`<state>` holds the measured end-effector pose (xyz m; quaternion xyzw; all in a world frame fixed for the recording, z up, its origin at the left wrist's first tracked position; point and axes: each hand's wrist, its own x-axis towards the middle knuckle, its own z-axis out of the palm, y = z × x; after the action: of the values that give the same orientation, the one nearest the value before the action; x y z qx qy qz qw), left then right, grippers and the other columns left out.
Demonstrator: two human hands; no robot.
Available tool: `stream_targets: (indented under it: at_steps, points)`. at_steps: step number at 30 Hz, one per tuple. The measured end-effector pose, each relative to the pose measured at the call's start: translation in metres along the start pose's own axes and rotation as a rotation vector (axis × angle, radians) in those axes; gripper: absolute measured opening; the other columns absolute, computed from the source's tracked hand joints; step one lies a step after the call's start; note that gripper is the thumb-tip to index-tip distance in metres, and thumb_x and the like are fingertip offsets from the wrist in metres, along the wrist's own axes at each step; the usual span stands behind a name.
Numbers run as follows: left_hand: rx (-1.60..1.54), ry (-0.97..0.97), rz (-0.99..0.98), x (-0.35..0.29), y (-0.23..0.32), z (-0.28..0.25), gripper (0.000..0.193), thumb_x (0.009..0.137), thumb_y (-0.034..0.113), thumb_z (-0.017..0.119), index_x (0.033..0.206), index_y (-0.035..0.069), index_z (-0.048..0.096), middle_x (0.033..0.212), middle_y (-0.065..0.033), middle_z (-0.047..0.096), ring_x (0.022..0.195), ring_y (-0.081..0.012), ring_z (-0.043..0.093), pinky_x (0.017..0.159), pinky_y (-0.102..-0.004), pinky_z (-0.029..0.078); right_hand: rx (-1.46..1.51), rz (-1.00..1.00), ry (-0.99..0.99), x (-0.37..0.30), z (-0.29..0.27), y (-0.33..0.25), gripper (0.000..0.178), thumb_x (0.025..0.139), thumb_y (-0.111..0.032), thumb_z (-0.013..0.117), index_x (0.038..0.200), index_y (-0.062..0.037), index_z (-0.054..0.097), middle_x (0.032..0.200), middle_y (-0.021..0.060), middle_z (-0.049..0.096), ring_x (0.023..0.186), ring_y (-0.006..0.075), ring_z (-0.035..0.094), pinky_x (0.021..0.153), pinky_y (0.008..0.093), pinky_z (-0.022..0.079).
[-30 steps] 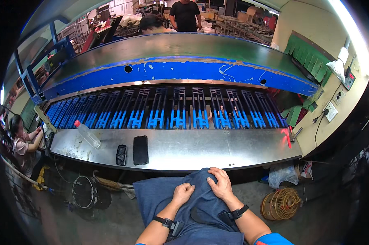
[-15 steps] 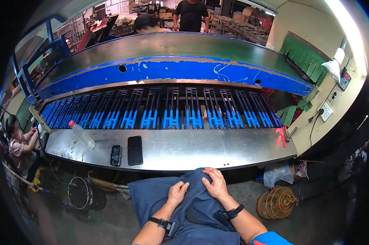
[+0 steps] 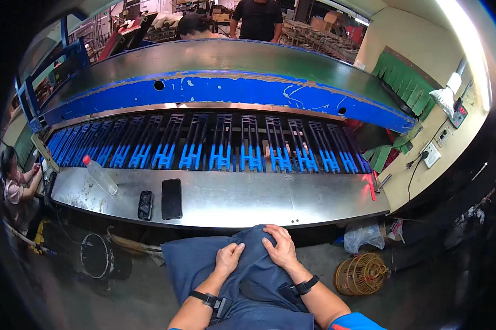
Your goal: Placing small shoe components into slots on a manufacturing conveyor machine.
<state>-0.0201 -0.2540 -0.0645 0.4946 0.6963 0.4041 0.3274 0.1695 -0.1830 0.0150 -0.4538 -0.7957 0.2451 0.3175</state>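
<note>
My left hand (image 3: 229, 258) rests on the dark blue cloth (image 3: 253, 283) over my lap. Its fingers are curled in with the thumb against them; whether a bit of cloth is in the grip is hidden. Just to its right, my right hand (image 3: 280, 246) lies over my cloth-covered knee, fingers stretched out and the thumb apart. Both wrists wear black straps with small dark devices. Beyond the hands stands a metal bench (image 3: 242, 198). On it lie a phone (image 3: 171, 198), a small black case-like object (image 3: 145, 205) and a clear plastic bottle (image 3: 100, 176) with a red cap, on its side.
Behind the bench runs a row of blue fork-shaped bars (image 3: 220, 154), under a blue-edged conveyor (image 3: 220, 91). A red strip (image 3: 372, 187) and a hammer-like tool lie at the bench's right end. A bucket (image 3: 95, 257) and a round wicker basket (image 3: 362, 273) sit on the floor. Other people are around.
The whole view has shifted a little, so the bench and its things appear further left. My hands keep their places on my lap.
</note>
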Motion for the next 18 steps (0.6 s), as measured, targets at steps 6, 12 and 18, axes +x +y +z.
stream_targets:
  at_steps: [6, 12, 18]
  points:
    - [-0.115, -0.027, 0.016, -0.001, 0.012, -0.002, 0.041, 0.091, 0.038, 0.063, 0.071, 0.002, 0.061, 0.058, -0.0147, 0.056, 0.05, -0.0232, 0.052, 0.053, -0.0385, 0.043, 0.033, -0.002, 0.003, -0.001, 0.0, 0.001, 0.032, 0.084, -0.018, 0.067, 0.113, -0.0043, 0.065, 0.125, 0.0127, 0.061, 0.12, 0.0303, 0.054, 0.103, 0.0397, 0.042]
    - [-0.025, -0.083, -0.041, -0.001, 0.016, -0.004, 0.039, 0.091, 0.037, 0.063, 0.074, 0.002, 0.062, 0.059, -0.0132, 0.056, 0.052, -0.0225, 0.054, 0.054, -0.0375, 0.044, 0.025, -0.007, 0.003, 0.0, 0.0, 0.004, 0.033, 0.083, -0.018, 0.067, 0.114, -0.0066, 0.065, 0.126, 0.0113, 0.06, 0.121, 0.0308, 0.053, 0.102, 0.0413, 0.041]
    - [-0.007, -0.086, -0.037, -0.002, 0.018, 0.0, 0.038, 0.091, 0.037, 0.063, 0.076, 0.002, 0.062, 0.06, -0.0133, 0.057, 0.053, -0.0243, 0.055, 0.055, -0.0382, 0.045, 0.027, -0.009, 0.008, -0.001, -0.003, 0.007, 0.033, 0.083, -0.018, 0.068, 0.114, -0.0069, 0.065, 0.125, 0.0115, 0.06, 0.12, 0.0308, 0.053, 0.101, 0.0411, 0.041]
